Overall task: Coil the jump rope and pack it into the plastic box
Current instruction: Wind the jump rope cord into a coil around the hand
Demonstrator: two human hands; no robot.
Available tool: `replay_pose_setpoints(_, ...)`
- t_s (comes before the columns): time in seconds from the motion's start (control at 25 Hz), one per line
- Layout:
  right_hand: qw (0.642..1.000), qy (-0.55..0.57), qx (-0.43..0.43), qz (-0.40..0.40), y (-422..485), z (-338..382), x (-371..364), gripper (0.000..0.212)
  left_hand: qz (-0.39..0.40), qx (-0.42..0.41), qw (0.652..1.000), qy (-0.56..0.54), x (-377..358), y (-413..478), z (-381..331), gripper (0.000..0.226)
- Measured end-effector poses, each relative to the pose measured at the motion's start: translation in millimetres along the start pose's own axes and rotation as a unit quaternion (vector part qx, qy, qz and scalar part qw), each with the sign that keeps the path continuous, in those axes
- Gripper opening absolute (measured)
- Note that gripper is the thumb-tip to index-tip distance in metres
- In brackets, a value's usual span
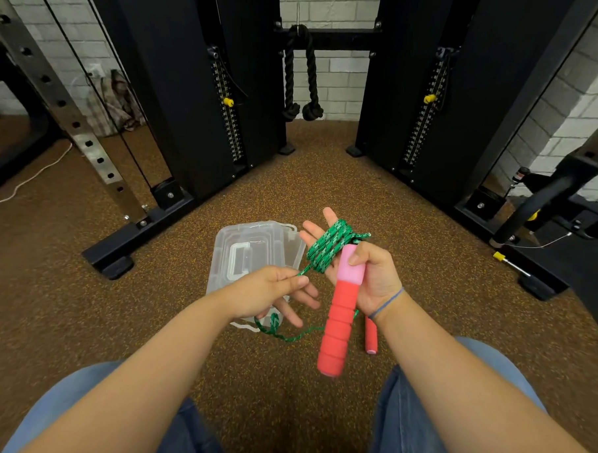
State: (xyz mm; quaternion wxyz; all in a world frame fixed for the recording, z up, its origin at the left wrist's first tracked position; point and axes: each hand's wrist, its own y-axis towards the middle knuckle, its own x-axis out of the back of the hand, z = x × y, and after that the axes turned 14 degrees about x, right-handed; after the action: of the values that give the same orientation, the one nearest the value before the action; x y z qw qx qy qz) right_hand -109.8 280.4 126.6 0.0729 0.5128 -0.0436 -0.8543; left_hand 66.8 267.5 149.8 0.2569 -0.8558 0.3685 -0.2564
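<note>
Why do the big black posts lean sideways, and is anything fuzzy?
Head view: the wide lens bends straight things, so the black machine posts tilt outward near the edges; the bottom end of the red handle in the right hand looks slightly smeared; the green rope stays sharp.

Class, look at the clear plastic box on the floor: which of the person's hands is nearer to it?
Left. The left hand overlaps the plastic box in view, pinching the green rope. The right hand, wrapped in rope coils and holding a handle, sits off its right side.
</note>
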Motion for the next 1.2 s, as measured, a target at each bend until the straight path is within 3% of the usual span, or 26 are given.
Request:
replay_pose_setpoints(0.56, 0.997, -0.029, -0.01, -0.064, 3.8, -3.7, 9.0, 0.109, 0.028, -0.008, 0.998, 0.061, 1.8, -15.4, -4.5, 0.029)
replay_pose_setpoints(0.76, 0.985, -0.162, -0.045, -0.041, -1.0, -6.0, 11.8, 0.092, 0.001, 0.004, 0.995, 0.102, 4.7, -14.2, 4.9, 0.027)
replay_pose_setpoints(0.88, 0.946, -0.3, -0.113, 0.039, -7.9, -9.8, 9.2, 0.081, -0.023, -0.028, 0.997, 0.063, 7.4, -18.5, 4.9, 0.024)
replay_pose_setpoints(1.0, 0.857, -0.465, -0.194, 0.11, -15.3, -15.2, 3.3, 0.046, -0.08, -0.082, 0.991, 0.064, 8.9, -24.1, 0.8, 0.025)
replay_pose_setpoints(1.08, 0.829, -0.478, -0.238, 0.168, -17.8, -16.5, -2.9, 0.038, -0.13, -0.113, 0.981, 0.093, 11.9, -24.8, 2.2, 0.026)
replay_pose_setpoints(1.2, 0.812, -0.459, -0.272, 0.237, -22.2, -19.2, -8.7, 0.048, -0.208, -0.176, 0.95, 0.156, 17.3, -22.2, 7.3, 0.021)
